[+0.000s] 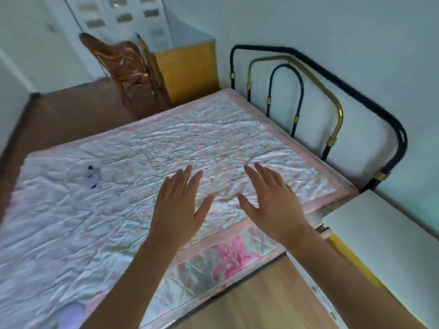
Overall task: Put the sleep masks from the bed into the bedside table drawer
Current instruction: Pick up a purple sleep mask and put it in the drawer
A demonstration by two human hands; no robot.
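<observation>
A pale purple sleep mask [92,178] with dark marks lies on the bed's [118,210] quilted cover, left of centre. A second purplish mask [67,315] shows at the bottom left, partly cut off by the frame edge. My left hand [180,205] and my right hand [270,200] hover palm down over the middle of the bed, fingers spread, holding nothing. Both are well to the right of the upper mask. The bedside table [384,236] with a white top stands at the right. Its drawer front is not clearly visible.
A black and brass metal headboard [332,110] stands against the right wall. A wicker chair [126,67] and a yellow cabinet [190,72] stand beyond the bed's far side. Wooden floor [261,300] runs between me and the bed.
</observation>
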